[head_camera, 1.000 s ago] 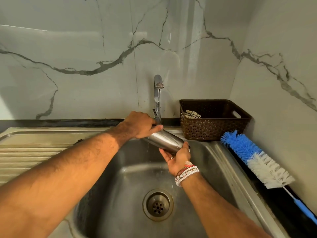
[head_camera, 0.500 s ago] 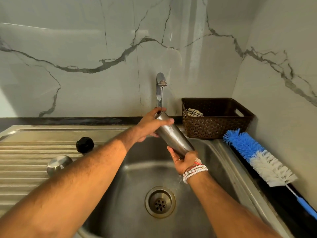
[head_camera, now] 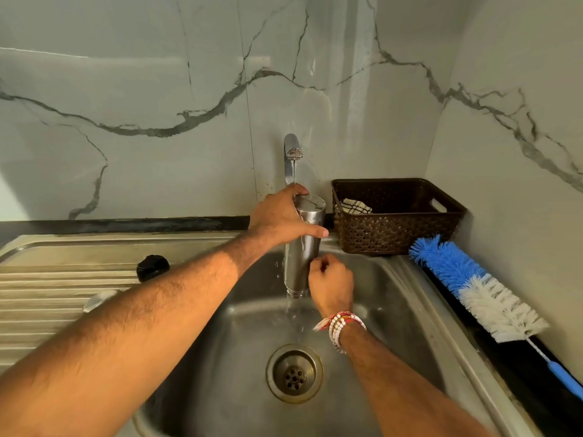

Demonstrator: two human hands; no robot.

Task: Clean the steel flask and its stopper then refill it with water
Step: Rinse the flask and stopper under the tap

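The steel flask (head_camera: 301,247) stands vertical over the sink basin (head_camera: 394,310), under the tap (head_camera: 291,146), which runs a thin stream. Water spills from the flask's lower end into the basin. My left hand (head_camera: 280,219) grips the flask's upper part, thumb across the front. My right hand (head_camera: 331,280) has its fingers curled against the flask's lower part. The black stopper (head_camera: 152,267) lies on the ribbed drainboard (head_camera: 47,279) to the left. A steel cap (head_camera: 101,298) sits nearer, partly hidden behind my left forearm.
A brown woven basket (head_camera: 397,228) holding a checked cloth (head_camera: 355,206) stands right of the tap. A blue and white bottle brush (head_camera: 473,288) lies along the sink's right edge. The drain (head_camera: 295,373) is in the basin's middle. Marble walls close in behind and right.
The flask has swung from lying tilted across the basin to vertical under the tap. My left hand rose with its upper end; my right hand turned over at the lower end. Water now pours out below.
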